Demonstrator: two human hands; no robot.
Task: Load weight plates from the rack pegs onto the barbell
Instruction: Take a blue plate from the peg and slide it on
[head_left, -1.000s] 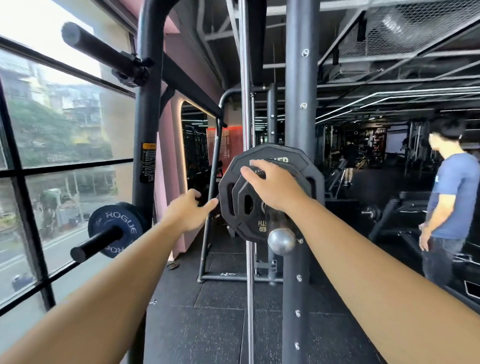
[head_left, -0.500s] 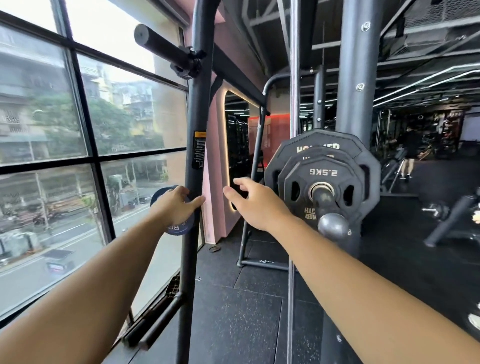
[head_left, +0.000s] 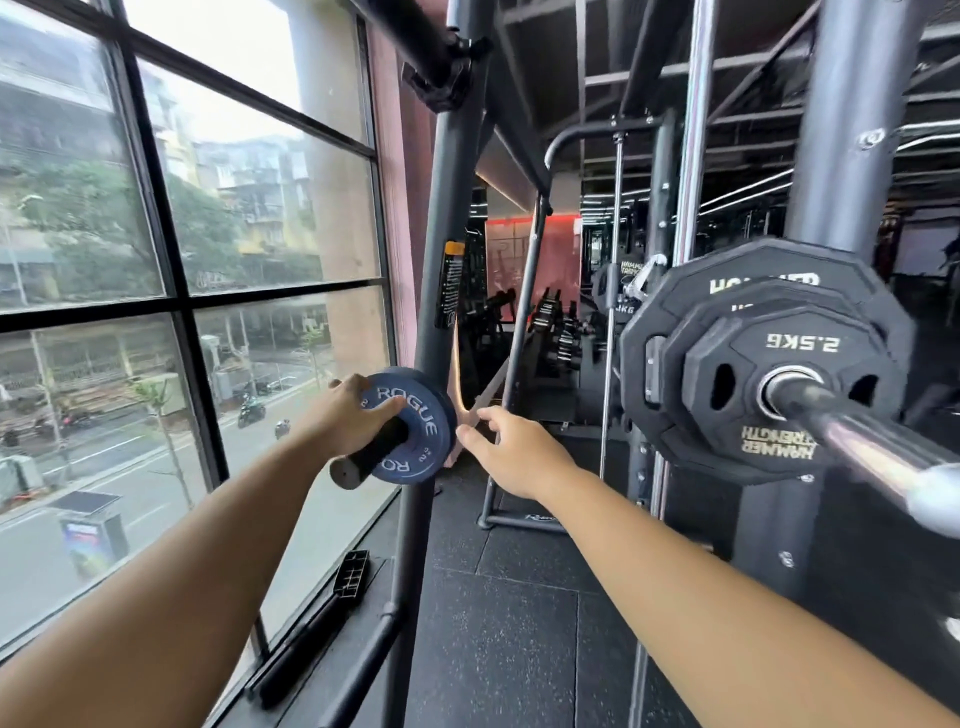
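Daylight is coming through the tall window on the left, and just inside it the blue plate, marked ROGUE, is sitting on a short black peg that is sticking out from the dark rack upright. The left grip is grasping this plate at its left rim, with the thumb lying across the face beside the lettering and the fingers wrapping behind the edge. The right grip is reaching in from the other side, released and loosely bent, grasping nothing. Its index fingertip is lying right at the plate's right rim, though it is hard to tell from this angle whether it is actually touching. Well apart to the right, a chrome bar is pointing toward the camera and carrying black Hammer Strength plates: a 2.5KG plate is sitting in front, with larger black plates stacked flat behind it. A grey post is rising behind that stack. Both forearms are stretching out over the black rubber floor, the blue plate hanging between them at the upright.
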